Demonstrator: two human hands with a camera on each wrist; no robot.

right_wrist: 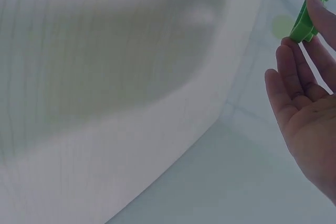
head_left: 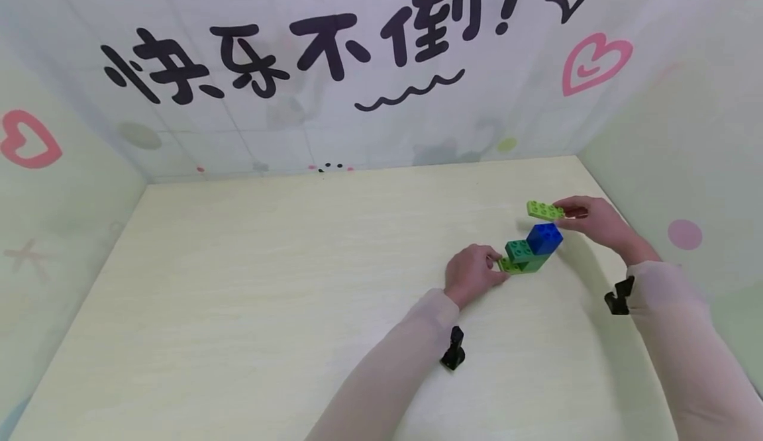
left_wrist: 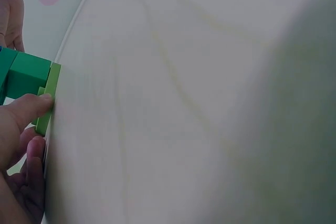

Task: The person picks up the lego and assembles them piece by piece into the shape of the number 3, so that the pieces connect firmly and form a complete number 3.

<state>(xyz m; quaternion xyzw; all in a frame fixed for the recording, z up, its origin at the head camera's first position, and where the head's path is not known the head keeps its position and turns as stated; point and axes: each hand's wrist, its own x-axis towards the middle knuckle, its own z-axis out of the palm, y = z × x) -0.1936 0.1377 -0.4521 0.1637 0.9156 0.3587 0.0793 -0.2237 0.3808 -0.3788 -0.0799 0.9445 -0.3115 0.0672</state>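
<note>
The table (head_left: 268, 295) is pale cream with faint wood grain. On its right side stand a blue brick (head_left: 545, 238), a dark green brick (head_left: 520, 250) and a lime plate (head_left: 507, 265); another lime plate (head_left: 545, 210) is above. The far wall (head_left: 381, 110) is white with black lettering and pink hearts.

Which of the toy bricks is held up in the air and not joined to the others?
The flat light green plate, pinched by the right hand. The blue brick and dark green brick sit joined on the table.

Pale tabletop (head_left: 268, 282), decorated walls (head_left: 357, 97)
</note>
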